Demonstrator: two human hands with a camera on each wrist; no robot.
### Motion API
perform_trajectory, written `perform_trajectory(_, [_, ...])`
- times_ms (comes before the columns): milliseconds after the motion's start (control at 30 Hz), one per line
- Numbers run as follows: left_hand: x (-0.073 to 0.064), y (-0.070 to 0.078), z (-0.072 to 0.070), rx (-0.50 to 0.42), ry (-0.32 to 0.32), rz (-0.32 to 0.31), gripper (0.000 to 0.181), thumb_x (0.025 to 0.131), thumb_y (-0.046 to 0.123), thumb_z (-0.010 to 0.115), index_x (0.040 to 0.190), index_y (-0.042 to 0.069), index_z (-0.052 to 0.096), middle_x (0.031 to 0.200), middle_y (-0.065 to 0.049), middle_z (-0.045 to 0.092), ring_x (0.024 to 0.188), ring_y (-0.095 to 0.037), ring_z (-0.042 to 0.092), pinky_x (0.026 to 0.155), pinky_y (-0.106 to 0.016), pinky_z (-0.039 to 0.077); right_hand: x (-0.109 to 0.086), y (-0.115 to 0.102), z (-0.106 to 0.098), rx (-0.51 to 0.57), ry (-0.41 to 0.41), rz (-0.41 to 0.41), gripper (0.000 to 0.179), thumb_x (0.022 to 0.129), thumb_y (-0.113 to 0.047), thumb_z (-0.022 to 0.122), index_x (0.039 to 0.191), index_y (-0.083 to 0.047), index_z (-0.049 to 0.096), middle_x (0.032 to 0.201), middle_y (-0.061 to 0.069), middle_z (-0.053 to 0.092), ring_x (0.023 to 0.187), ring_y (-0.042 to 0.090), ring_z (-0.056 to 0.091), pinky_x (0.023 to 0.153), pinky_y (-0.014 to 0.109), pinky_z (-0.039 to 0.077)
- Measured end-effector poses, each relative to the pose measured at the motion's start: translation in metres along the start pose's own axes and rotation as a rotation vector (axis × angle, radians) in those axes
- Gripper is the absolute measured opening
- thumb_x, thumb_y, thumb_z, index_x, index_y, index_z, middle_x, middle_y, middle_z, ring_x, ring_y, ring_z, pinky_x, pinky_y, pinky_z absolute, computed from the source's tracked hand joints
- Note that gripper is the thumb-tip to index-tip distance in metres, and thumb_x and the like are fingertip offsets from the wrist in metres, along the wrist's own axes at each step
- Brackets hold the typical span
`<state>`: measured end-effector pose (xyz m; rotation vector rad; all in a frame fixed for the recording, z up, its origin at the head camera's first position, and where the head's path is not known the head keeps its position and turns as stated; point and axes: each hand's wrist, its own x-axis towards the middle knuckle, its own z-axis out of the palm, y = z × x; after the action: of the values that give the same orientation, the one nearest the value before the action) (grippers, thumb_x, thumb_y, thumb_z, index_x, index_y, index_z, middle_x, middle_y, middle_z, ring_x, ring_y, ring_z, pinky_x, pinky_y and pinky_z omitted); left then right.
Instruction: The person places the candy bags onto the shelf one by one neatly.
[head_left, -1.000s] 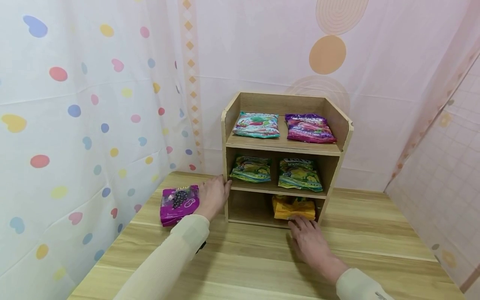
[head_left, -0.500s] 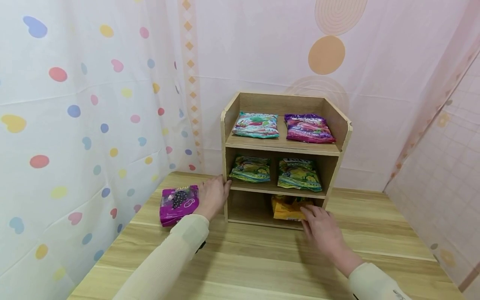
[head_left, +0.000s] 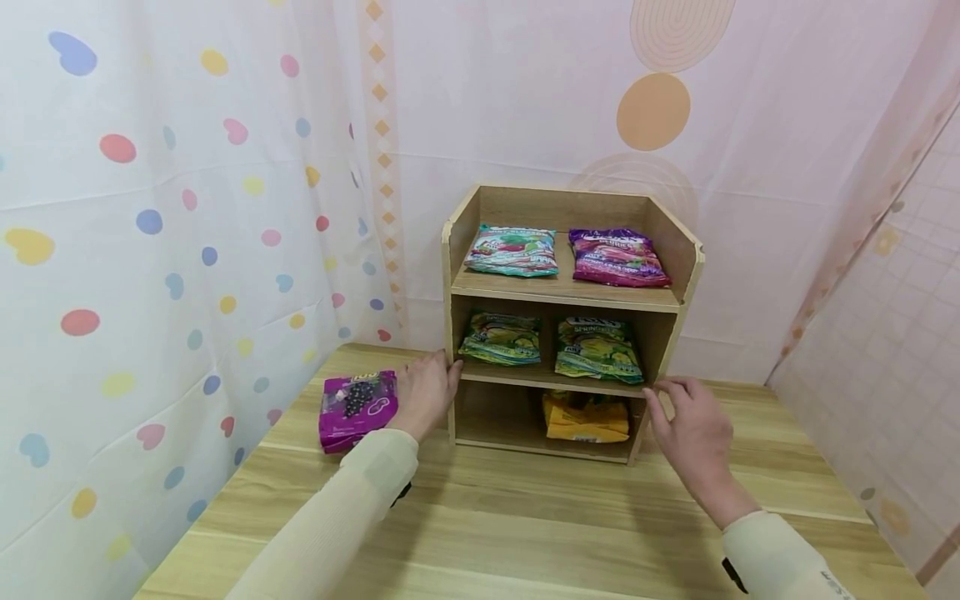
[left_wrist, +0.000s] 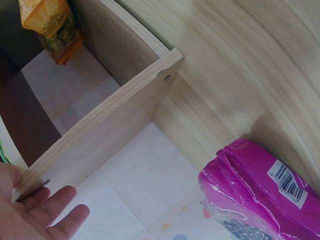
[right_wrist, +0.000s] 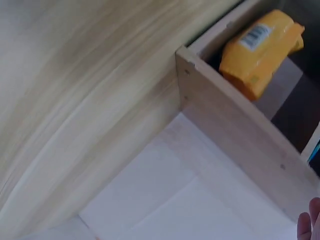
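Note:
A small wooden shelf unit (head_left: 566, 293) with three levels stands on the table. My left hand (head_left: 426, 390) holds its left side panel (left_wrist: 107, 110), thumb at the front edge and fingers along the outer face. My right hand (head_left: 697, 429) is at the right side panel (right_wrist: 240, 120), its thumb and forefinger by the front edge at middle-shelf height; fingers are loosely bent, and firm contact is unclear. A yellow-orange bag (head_left: 587, 418) lies on the bottom level, right side. A purple bag (head_left: 358, 410) with dark berries pictured lies on the table beside my left hand.
A teal-and-white candy bag (head_left: 513, 251) and a purple candy bag (head_left: 618, 257) lie on the top level. Two green-yellow bags, left (head_left: 501, 338) and right (head_left: 597, 350), lie on the middle one. Patterned curtains (head_left: 180, 208) surround the wooden table (head_left: 525, 517).
My right hand has left the yellow-orange bag and moved right and up to the shelf unit's right side panel. My left hand and the bags stay put.

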<state>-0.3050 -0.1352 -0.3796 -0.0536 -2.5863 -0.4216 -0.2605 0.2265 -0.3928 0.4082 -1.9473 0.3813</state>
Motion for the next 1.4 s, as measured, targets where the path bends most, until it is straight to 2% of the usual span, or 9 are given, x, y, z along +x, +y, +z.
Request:
perform_trajectory(100, [0.0, 0.0, 0.001, 0.004, -0.002, 0.002, 0.036, 0.102, 0.034, 0.055, 0.077, 0.009, 0.057, 0.076, -0.011, 0.064, 0.081, -0.035, 0.064, 0.077, -0.05, 0.045, 0.004, 0.004, -0.002, 0.009, 0.032, 0.073, 0.028, 0.086, -0.021, 0.075, 0.1, 0.002, 0.07, 0.099, 0.019, 0.062, 0.077, 0.038, 0.062, 0.05, 0.049, 0.045])
perform_trajectory(200, [0.0, 0.0, 0.002, 0.006, -0.001, 0.004, 0.036, 0.102, 0.035, 0.055, 0.078, 0.008, 0.057, 0.077, -0.012, 0.064, 0.081, -0.036, 0.064, 0.077, -0.05, 0.045, 0.008, 0.008, -0.004, 0.018, 0.027, 0.129, 0.04, 0.085, -0.02, 0.076, 0.114, 0.005, 0.065, 0.111, 0.024, 0.059, 0.086, 0.041, 0.059, 0.059, 0.053, 0.046])
perform_trajectory(333, [0.001, 0.0, 0.003, 0.007, 0.002, 0.005, 0.036, 0.102, 0.035, 0.055, 0.078, 0.008, 0.057, 0.078, -0.013, 0.065, 0.082, -0.036, 0.065, 0.076, -0.05, 0.045, 0.014, 0.011, -0.006, 0.037, -0.071, 0.211, 0.053, 0.091, -0.026, 0.071, 0.13, 0.007, 0.057, 0.127, 0.028, 0.054, 0.105, 0.046, 0.055, 0.079, 0.061, 0.045])
perform_trajectory(467, [0.001, 0.0, 0.004, 0.006, 0.002, 0.008, 0.036, 0.102, 0.035, 0.055, 0.078, 0.008, 0.057, 0.078, -0.014, 0.065, 0.081, -0.037, 0.065, 0.076, -0.05, 0.045, 0.021, 0.012, -0.008, 0.069, -0.209, 0.318, 0.058, 0.098, -0.035, 0.061, 0.136, 0.008, 0.052, 0.134, 0.029, 0.05, 0.118, 0.047, 0.05, 0.091, 0.064, 0.041])
perform_trajectory(567, [0.001, 0.001, 0.004, -0.001, -0.004, 0.006, 0.036, 0.102, 0.035, 0.055, 0.078, 0.008, 0.057, 0.078, -0.013, 0.065, 0.082, -0.037, 0.065, 0.077, -0.05, 0.044, 0.026, 0.015, -0.007, 0.095, -0.264, 0.339, 0.056, 0.102, -0.037, 0.055, 0.134, 0.009, 0.054, 0.135, 0.028, 0.05, 0.121, 0.046, 0.049, 0.094, 0.063, 0.04])
perform_trajectory(833, [0.0, 0.002, 0.003, 0.002, 0.0, 0.013, 0.036, 0.103, 0.035, 0.054, 0.081, 0.007, 0.059, 0.08, -0.014, 0.066, 0.084, -0.037, 0.065, 0.079, -0.051, 0.044, 0.042, 0.022, 0.0, 0.141, -0.243, 0.243, 0.042, 0.103, -0.028, 0.054, 0.118, 0.01, 0.064, 0.125, 0.028, 0.057, 0.115, 0.045, 0.054, 0.091, 0.062, 0.043])
perform_trajectory(1067, [0.0, 0.002, 0.004, -0.008, -0.002, 0.006, 0.036, 0.103, 0.035, 0.053, 0.08, 0.007, 0.058, 0.08, -0.013, 0.066, 0.083, -0.036, 0.065, 0.08, -0.05, 0.043, 0.055, 0.02, 0.005, 0.126, -0.301, 0.288, 0.042, 0.103, -0.029, 0.053, 0.106, 0.01, 0.068, 0.119, 0.028, 0.059, 0.108, 0.046, 0.058, 0.085, 0.06, 0.047])
perform_trajectory(1267, [0.001, 0.001, 0.004, -0.024, 0.0, 0.003, 0.035, 0.103, 0.035, 0.053, 0.08, 0.008, 0.058, 0.079, -0.013, 0.065, 0.084, -0.037, 0.064, 0.08, -0.051, 0.043, 0.054, 0.02, 0.014, 0.107, -0.254, 0.305, 0.035, 0.1, -0.022, 0.055, 0.094, 0.009, 0.069, 0.112, 0.026, 0.063, 0.098, 0.046, 0.061, 0.076, 0.057, 0.049])
perform_trajectory(1400, [0.001, -0.003, 0.005, -0.035, -0.017, -0.005, 0.035, 0.103, 0.036, 0.052, 0.08, 0.009, 0.057, 0.079, -0.012, 0.065, 0.085, -0.036, 0.064, 0.081, -0.051, 0.043, 0.052, 0.021, 0.02, 0.095, -0.218, 0.277, 0.033, 0.099, -0.02, 0.056, 0.088, 0.009, 0.069, 0.108, 0.025, 0.065, 0.094, 0.045, 0.062, 0.073, 0.056, 0.049])
